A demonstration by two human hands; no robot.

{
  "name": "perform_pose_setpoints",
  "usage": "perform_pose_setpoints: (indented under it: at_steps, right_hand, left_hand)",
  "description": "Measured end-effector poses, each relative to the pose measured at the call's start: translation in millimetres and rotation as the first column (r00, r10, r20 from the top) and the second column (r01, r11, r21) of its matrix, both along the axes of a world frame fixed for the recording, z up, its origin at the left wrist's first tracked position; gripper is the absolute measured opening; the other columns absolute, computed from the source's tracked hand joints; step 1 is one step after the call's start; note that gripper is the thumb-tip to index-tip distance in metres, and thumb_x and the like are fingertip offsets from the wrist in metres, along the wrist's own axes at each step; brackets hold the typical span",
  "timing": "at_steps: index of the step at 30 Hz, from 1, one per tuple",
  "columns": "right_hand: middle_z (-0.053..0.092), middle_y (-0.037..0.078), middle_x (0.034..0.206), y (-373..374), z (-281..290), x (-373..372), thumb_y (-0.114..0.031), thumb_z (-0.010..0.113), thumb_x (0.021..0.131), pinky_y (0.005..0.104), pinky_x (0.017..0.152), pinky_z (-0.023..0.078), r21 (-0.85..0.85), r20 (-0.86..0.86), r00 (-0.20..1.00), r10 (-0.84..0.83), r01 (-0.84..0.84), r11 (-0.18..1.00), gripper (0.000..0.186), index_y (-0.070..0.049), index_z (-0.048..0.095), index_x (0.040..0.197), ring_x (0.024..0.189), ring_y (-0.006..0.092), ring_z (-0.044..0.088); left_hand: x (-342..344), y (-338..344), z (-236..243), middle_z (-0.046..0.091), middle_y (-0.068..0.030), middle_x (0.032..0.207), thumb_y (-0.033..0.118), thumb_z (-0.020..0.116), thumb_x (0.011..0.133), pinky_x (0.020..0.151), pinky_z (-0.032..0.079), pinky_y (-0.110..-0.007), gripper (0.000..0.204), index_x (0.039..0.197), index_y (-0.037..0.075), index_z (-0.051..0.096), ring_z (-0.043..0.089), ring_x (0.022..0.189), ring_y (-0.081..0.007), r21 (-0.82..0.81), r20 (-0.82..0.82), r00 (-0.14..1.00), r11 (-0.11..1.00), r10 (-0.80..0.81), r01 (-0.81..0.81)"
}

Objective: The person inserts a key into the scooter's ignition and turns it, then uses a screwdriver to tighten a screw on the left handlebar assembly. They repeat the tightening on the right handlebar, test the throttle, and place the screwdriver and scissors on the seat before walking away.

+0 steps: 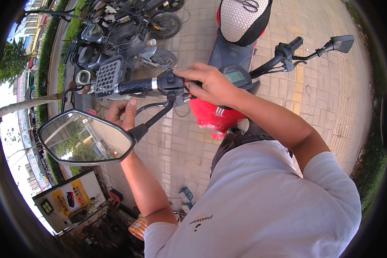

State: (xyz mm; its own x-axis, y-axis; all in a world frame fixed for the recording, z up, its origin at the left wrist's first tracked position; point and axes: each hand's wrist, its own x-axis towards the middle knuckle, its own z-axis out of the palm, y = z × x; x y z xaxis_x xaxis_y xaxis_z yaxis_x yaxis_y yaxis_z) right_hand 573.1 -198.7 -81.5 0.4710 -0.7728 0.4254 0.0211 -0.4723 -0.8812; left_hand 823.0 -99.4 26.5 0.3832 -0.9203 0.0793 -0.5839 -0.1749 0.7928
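Observation:
My right hand is closed around the handlebar of a red electric scooter, just inside the left switch housing. Its index fingertip rests on the housing's edge, and the thumb lies lower. A dark part shows between thumb and fingers, mostly covered by the hand. My left hand is below the black left grip, partly hidden by the rear-view mirror. The thumb points up, apart from the bent fingers, and nothing shows in them. The mirror's stem joins the bar beside the housing.
A display sits mid-handlebar, with the right grip and right mirror beyond it. Scissors lie on the patterned seat. Parked scooters stand on the paving at far left. A signboard and cluttered goods are lower left.

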Motion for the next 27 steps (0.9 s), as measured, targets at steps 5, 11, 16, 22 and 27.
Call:
perform_pose_setpoints:
  at_steps: [5,11,16,22,27]
  right_hand:
    - [0.064,0.013,0.096,3,-1,3,0.003,0.062,0.085,0.0346,0.073,0.054,-0.011,0.018,1.000,-0.003,0.003,1.000,0.047,-0.010,0.065,0.129,0.081,0.0247,0.066]
    - [0.064,0.014,0.096,6,-3,5,0.003,0.063,0.083,0.0369,0.074,0.055,-0.022,0.029,0.999,-0.038,0.039,0.999,0.044,-0.009,0.066,0.126,0.083,0.0285,0.066]
    - [0.067,0.013,0.093,6,-2,5,0.000,0.065,0.081,0.0362,0.073,0.054,0.121,0.080,0.991,-0.108,0.098,0.988,0.033,-0.004,0.067,0.114,0.082,0.0274,0.067]
    - [0.070,0.012,0.084,3,-6,-2,-0.006,0.070,0.080,0.0325,0.068,0.053,0.175,0.117,0.990,-0.078,0.057,0.983,0.020,0.000,0.070,0.100,0.073,0.0206,0.067]
    - [0.072,0.012,0.081,-7,4,-9,-0.010,0.071,0.082,0.0315,0.063,0.053,0.363,0.077,0.994,0.072,-0.095,0.927,0.019,0.001,0.072,0.098,0.067,0.0162,0.066]
  left_hand:
    - [-23,-107,32,0.066,-0.0096,0.109,0.020,0.088,0.072,0.084,0.050,-0.031,0.066,0.127,-0.002,0.059,0.062,0.096,-0.0166,0.412,0.008,0.642,0.588,-0.767,0.696]
    - [-47,-147,18,0.064,-0.0084,0.118,0.003,0.085,0.068,0.091,0.049,-0.028,0.072,0.132,-0.003,0.055,0.060,0.104,-0.0132,0.696,-0.351,0.601,0.229,-0.718,0.681]
    - [-57,-144,20,0.067,-0.0056,0.106,0.008,0.079,0.064,0.089,0.049,-0.027,0.058,0.118,-0.004,0.064,0.060,0.096,-0.0117,0.677,-0.122,0.460,0.266,-0.879,0.687]
    - [-51,-156,13,0.065,-0.0043,0.104,0.007,0.078,0.065,0.085,0.049,-0.026,0.056,0.118,-0.004,0.063,0.060,0.094,-0.0113,0.709,-0.364,0.617,0.222,-0.698,0.669]
    - [-49,-155,8,0.066,-0.0049,0.099,0.011,0.079,0.067,0.081,0.050,-0.026,0.052,0.114,-0.004,0.065,0.060,0.089,-0.0104,0.652,-0.403,0.595,0.238,-0.695,0.720]
